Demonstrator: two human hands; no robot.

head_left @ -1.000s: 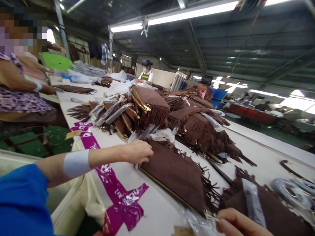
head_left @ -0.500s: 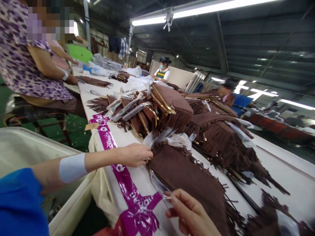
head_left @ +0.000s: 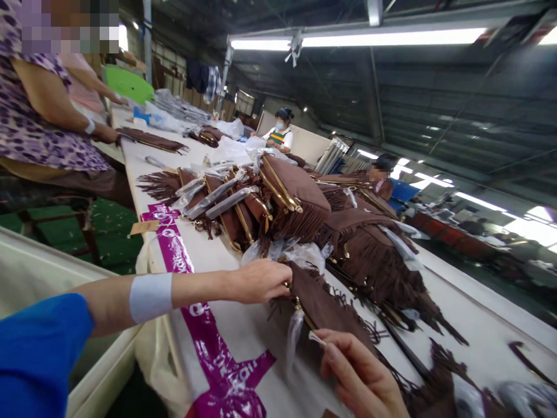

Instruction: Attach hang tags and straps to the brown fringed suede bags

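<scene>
In the head view my left hand (head_left: 261, 281) is closed on the near-left end of a brown fringed bag (head_left: 333, 305), holding that end up off the table. From the bag's gold zipper (head_left: 298, 303) hangs a clear plastic sleeve (head_left: 295, 337). My right hand (head_left: 352, 363) pinches a small white piece (head_left: 317, 338), like a thin strip or cord, between thumb and finger, in front of the bag's side. Beyond the left hand lies a heap of more brown fringed bags (head_left: 298, 200), with gold zippers and plastic-wrapped straps (head_left: 230, 203).
Purple printed tape (head_left: 191, 278) runs along the near edge of the white table (head_left: 148, 152). A pale bin (head_left: 35, 255) stands at the left. A co-worker's hand (head_left: 107, 133) touches another brown piece (head_left: 152, 139); more people are farther back.
My left hand has lifted and turned the bag's near end, moving right. The plastic sleeve now dangles from the zipper. My right hand still pinches the white piece, and the view has shifted.
</scene>
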